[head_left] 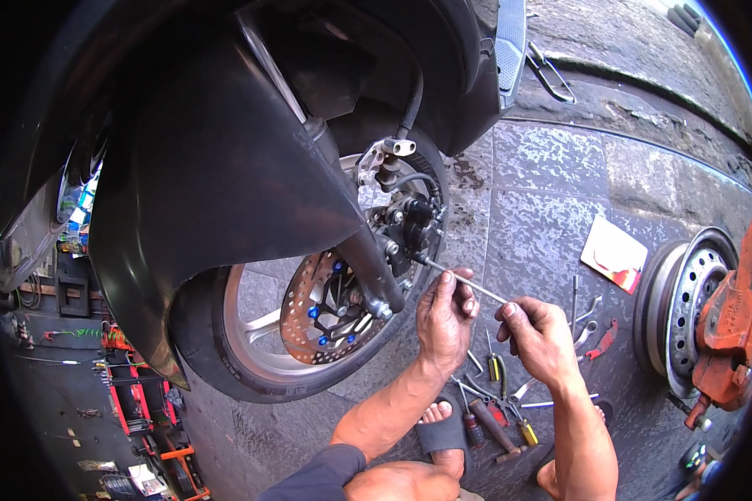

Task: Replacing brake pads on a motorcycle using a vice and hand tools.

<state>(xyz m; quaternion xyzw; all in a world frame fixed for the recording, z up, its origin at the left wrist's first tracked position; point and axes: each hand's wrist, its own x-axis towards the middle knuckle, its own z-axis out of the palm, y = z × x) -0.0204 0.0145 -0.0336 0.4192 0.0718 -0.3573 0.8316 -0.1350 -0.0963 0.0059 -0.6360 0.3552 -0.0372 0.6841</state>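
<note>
A thin metal rod (483, 290) slants from the black brake caliper (414, 224) down toward me. My left hand (445, 326) pinches it near the caliper end, and my right hand (536, 338) grips its near end. The caliper sits beside a drilled brake disc (299, 327) with blue bolts, on a motorbike front wheel (205, 355). A dark fork leg (368, 267) and a large black fairing (184, 192) cover part of the wheel. Screwdrivers (495, 367), pliers, wrenches and a hammer (489, 424) lie on the floor below my hands.
A steel wheel rim (678, 292) with an orange cast-metal piece (727, 334) stands at the right. A white card-like item (612, 250) lies on the tiled floor (547, 159). Red tool racks (136, 397) are at the lower left. My sandalled foot (434, 434) is below.
</note>
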